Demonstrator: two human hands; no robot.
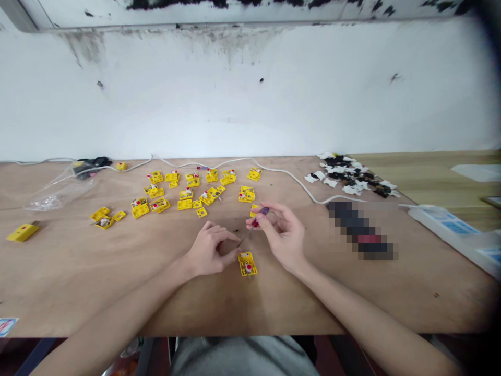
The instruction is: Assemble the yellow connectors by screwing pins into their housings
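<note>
Between my hands, near the front of the wooden table [188, 308], lies an open yellow casing [247, 264] with a red button and small metal parts inside. My right hand [284, 232] grips a screwdriver [255, 223] by its purple and red handle, its thin shaft slanting down to the left. My left hand [213, 248] is beside the casing's upper left corner, thumb and forefinger curved towards the screwdriver's tip. Whatever lies between those fingertips is too small to make out.
Several open yellow casings [185, 204] are spread behind my hands. A plastic bag [58, 196] and a yellow plug [23, 232] lie left. A black and white pile [352, 175], a blurred dark object [362, 230] and a power strip [450, 230] lie right. A white cable [289, 173] runs behind.
</note>
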